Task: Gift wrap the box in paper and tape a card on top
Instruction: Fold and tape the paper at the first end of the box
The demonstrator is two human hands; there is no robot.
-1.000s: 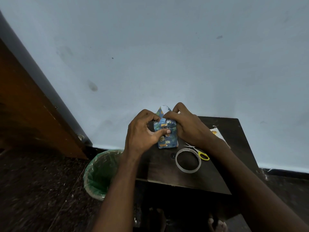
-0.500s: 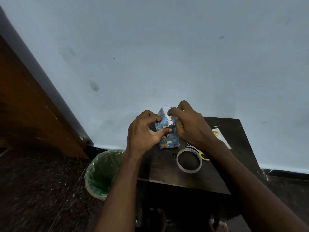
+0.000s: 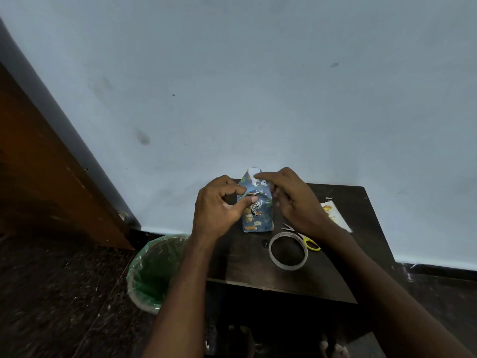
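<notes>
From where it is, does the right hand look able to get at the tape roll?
Probably yes. The tape roll lies in the open on the table, just beneath the right hand's wrist, with nothing between. But that hand is busy on the wrapped box.

table [image 3: 258,270] | wrapped box [image 3: 258,218] | tape roll [image 3: 288,251] | scissors [image 3: 308,242] | card [image 3: 335,215]

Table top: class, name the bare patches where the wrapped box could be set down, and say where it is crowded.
Bare wood on the table lies along the near edge, left of the tape roll, and at the far right corner behind the card. It is crowded mid-right: tape roll, scissors and card sit close together, and the left hand and right hand hold the box.
</notes>
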